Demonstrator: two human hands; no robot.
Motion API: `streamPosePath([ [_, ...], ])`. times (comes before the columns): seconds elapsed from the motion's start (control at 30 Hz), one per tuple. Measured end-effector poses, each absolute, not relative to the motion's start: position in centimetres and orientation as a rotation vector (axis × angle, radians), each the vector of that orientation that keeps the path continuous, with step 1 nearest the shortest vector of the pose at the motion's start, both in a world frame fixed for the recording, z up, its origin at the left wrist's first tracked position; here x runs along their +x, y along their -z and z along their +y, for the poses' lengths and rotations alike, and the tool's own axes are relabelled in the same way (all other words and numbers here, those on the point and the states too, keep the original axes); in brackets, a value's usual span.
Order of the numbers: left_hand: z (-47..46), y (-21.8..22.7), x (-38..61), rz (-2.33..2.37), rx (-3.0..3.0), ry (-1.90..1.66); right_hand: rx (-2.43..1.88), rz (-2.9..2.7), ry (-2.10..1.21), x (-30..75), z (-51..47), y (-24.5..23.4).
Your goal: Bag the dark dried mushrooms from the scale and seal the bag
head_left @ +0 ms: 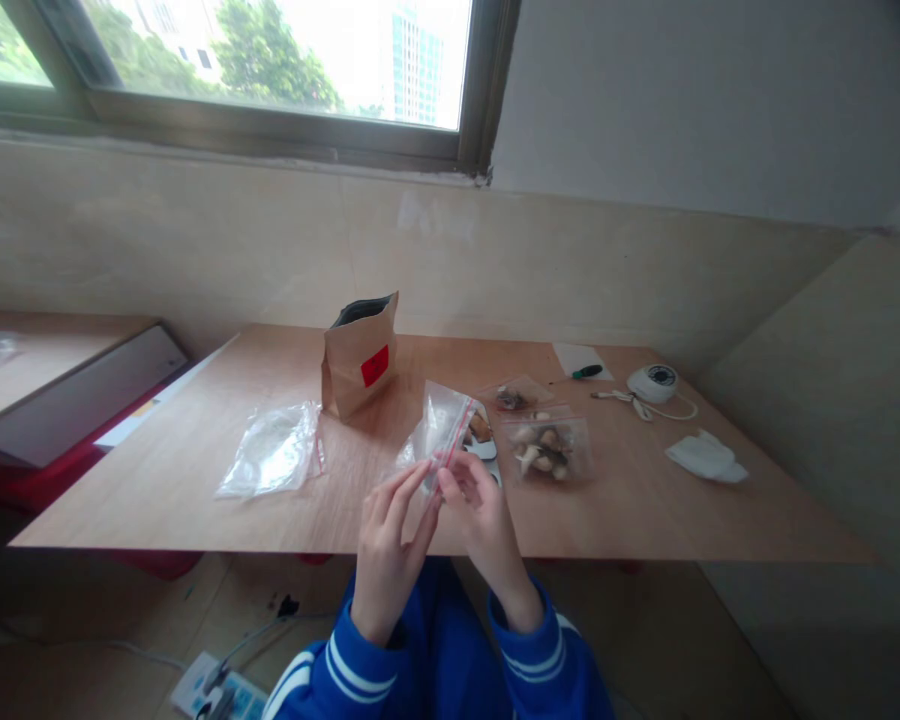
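Note:
A clear zip bag [444,418] with a red seal strip is held up over the table's front half. My left hand [391,530] pinches its lower edge between thumb and fingers. From the other side, my right hand [484,505] grips the same bag along the red strip. Behind it, partly hidden, lies something with brown pieces [480,428] on a white surface. Just right of my hands rests a zip bag of mushrooms [547,448]. A smaller bag with dark dried bits [514,394] lies behind that one.
An open brown paper pouch [358,360] with a red label stands at the back. Left lie clear plastic bags [274,450]. To the right are a green-handled screwdriver [586,371], a white dome camera [651,382] with cable, and a crumpled white tissue [706,457]. A power strip [217,690] sits on the floor.

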State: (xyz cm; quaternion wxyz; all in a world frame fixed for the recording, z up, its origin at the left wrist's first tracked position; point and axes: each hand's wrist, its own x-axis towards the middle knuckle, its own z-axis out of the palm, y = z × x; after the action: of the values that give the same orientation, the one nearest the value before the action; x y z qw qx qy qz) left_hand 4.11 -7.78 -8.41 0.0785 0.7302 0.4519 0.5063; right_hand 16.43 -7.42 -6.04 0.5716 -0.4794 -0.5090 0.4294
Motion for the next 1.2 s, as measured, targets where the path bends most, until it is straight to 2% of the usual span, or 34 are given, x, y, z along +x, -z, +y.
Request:
streamPosePath([
  [0.4,-7.7,8.8,2.5,1.105,2.191,-1.449,-1.083,-1.077,-1.164,16.7,-7.6,5.8],
  [0.67,-7.2,8.6,2.1,1.257,1.858,-1.682,-1.058,-1.185,-1.226,16.4,-6.6,6.1],
  [0.9,-6.2,7.1,0.0,1.519,1.606,-1.800,-1.193,-1.265,-1.121,19.9,-5.5,7.2],
  [0.97,-6.1,6.8,-0.1,1.501,1.631,-1.772,-1.175,-1.451,-1.014,20.9,-4.9,7.4],
  [1.1,-5.7,6.8,0.2,1.500,1.680,-1.708,-1.400,-1.633,-0.497,22.5,-2.4,8.4],
  [1.2,-5.2,7.0,0.3,1.509,1.735,-1.666,-1.620,-1.780,-0.416,23.1,-0.3,9.7],
])
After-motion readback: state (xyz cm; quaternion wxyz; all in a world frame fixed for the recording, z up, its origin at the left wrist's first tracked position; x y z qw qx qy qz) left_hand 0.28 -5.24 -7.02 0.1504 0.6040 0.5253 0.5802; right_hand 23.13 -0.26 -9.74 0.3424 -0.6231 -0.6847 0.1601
